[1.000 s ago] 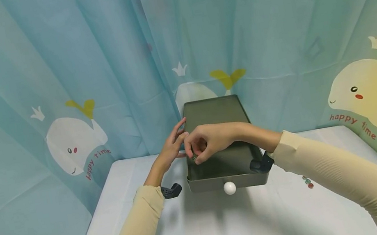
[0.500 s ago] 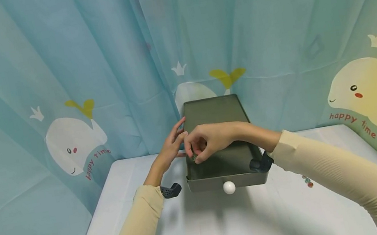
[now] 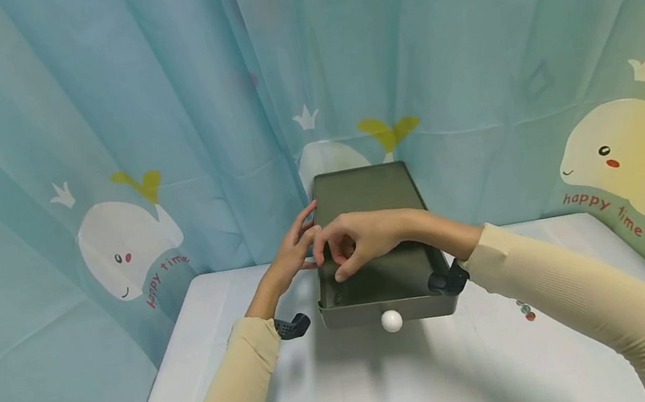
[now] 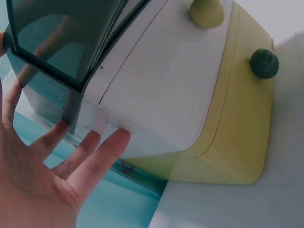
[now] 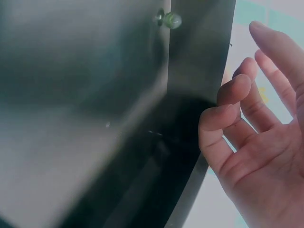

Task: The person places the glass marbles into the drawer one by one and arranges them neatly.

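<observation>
In the head view, an olive-green drawer (image 3: 400,280) with a white knob (image 3: 392,321) is pulled out of a small drawer cabinet (image 4: 156,71). My left hand (image 3: 292,256) lies along the cabinet's left side with fingers spread; in the left wrist view its fingertips touch the pale side wall. Over the drawer's left part is my right hand (image 3: 361,241), thumb and index finger apart with nothing between them. A glass marble (image 5: 172,20) with some green in it shows inside the drawer by the wall in the right wrist view. The drawer's middle is partly hidden beneath the right hand.
Several coloured marbles (image 3: 526,310) lie on the white table (image 3: 393,395) to the right, partly behind the right sleeve. Lower cabinet drawers carry a yellow knob (image 4: 206,13) and a green knob (image 4: 264,63). A blue whale-print curtain (image 3: 204,107) hangs behind.
The right thumb and index finger have parted and let go of the small marble they pinched. The left hand and the drawer stay put.
</observation>
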`<action>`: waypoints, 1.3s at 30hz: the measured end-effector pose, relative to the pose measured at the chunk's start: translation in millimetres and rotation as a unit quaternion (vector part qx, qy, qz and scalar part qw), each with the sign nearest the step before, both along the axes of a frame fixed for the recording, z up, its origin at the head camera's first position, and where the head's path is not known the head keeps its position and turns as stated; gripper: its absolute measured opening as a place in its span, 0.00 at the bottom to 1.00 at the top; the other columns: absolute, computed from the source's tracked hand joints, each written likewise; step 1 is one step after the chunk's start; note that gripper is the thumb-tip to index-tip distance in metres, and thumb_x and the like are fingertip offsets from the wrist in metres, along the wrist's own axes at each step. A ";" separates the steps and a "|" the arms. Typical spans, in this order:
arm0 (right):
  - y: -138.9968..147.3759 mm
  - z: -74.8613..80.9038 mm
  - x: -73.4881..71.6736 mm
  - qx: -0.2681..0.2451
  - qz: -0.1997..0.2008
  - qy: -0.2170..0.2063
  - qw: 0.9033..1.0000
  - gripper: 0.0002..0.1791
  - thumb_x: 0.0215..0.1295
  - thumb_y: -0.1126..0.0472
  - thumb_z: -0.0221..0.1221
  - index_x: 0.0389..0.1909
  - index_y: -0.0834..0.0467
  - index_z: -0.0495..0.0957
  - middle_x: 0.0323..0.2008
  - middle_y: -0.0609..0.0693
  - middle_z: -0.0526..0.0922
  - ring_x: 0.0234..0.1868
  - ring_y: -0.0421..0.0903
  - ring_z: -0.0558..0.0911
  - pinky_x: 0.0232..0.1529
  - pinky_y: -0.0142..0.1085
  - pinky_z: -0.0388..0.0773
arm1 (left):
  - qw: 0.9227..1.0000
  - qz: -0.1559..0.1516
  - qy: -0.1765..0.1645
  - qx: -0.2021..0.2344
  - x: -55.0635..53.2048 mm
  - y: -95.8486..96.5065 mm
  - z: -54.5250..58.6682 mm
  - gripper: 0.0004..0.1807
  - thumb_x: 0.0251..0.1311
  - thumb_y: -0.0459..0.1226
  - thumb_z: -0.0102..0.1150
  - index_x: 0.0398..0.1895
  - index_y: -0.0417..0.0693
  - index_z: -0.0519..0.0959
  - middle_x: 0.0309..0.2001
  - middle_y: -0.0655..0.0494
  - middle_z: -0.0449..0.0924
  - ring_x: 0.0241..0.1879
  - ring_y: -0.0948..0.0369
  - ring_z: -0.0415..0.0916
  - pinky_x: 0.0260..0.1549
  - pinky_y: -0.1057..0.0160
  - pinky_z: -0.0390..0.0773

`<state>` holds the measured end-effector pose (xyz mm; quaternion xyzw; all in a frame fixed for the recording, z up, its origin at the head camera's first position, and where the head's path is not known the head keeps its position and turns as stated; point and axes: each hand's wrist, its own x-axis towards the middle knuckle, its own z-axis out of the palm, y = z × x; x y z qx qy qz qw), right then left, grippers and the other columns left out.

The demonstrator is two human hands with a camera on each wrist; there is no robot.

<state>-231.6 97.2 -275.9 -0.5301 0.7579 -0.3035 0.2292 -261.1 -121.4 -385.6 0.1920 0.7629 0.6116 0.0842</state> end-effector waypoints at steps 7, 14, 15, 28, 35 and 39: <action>1.8 0.7 -0.1 -0.006 -0.005 -0.003 1.000 0.19 0.65 0.63 0.70 0.53 0.61 0.78 0.28 0.47 0.77 0.26 0.44 0.76 0.34 0.33 0.76 | 1.000 0.005 -0.002 -0.007 -1.5 -0.3 -1.8 0.32 0.76 0.56 0.45 0.80 0.83 0.53 0.79 0.48 0.53 0.72 0.43 0.63 0.52 0.36 0.79; 4.1 1.1 -0.3 -0.004 -0.006 0.000 1.000 0.19 0.66 0.62 0.70 0.55 0.61 0.78 0.29 0.48 0.78 0.26 0.44 0.77 0.34 0.34 0.76 | 1.000 0.004 -0.005 -0.005 -0.1 0.7 -0.7 0.32 0.76 0.57 0.45 0.80 0.83 0.53 0.79 0.48 0.52 0.72 0.42 0.63 0.52 0.35 0.79; 4.6 1.1 -0.2 -0.004 -0.007 0.001 1.000 0.19 0.66 0.62 0.69 0.55 0.61 0.78 0.29 0.48 0.79 0.26 0.44 0.77 0.34 0.35 0.77 | 1.000 0.003 -0.005 -0.004 0.1 0.8 -0.6 0.32 0.75 0.57 0.45 0.80 0.83 0.53 0.79 0.48 0.52 0.73 0.42 0.62 0.52 0.35 0.79; 25.1 11.9 9.3 -0.018 -0.056 0.050 0.997 0.20 0.65 0.57 0.70 0.56 0.55 0.78 0.32 0.47 0.80 0.28 0.46 0.79 0.38 0.43 0.78 | 1.000 0.002 -0.003 -0.003 -0.2 0.6 -1.5 0.33 0.75 0.57 0.46 0.80 0.82 0.53 0.79 0.50 0.54 0.71 0.43 0.65 0.51 0.34 0.78; 40.0 17.2 15.2 -0.022 -0.082 0.073 0.994 0.20 0.65 0.57 0.70 0.56 0.52 0.78 0.32 0.45 0.80 0.28 0.45 0.80 0.37 0.41 0.79 | 1.000 0.004 -0.011 -0.001 0.7 1.4 1.6 0.33 0.74 0.56 0.48 0.80 0.83 0.54 0.80 0.49 0.53 0.73 0.42 0.61 0.53 0.33 0.76; 50.3 19.8 17.9 -0.025 -0.098 0.078 0.992 0.20 0.65 0.57 0.70 0.57 0.47 0.78 0.33 0.44 0.81 0.28 0.45 0.80 0.36 0.42 0.79 | 1.000 0.002 -0.012 0.003 0.2 1.7 1.9 0.34 0.75 0.56 0.48 0.81 0.80 0.53 0.80 0.48 0.52 0.74 0.42 0.61 0.54 0.32 0.75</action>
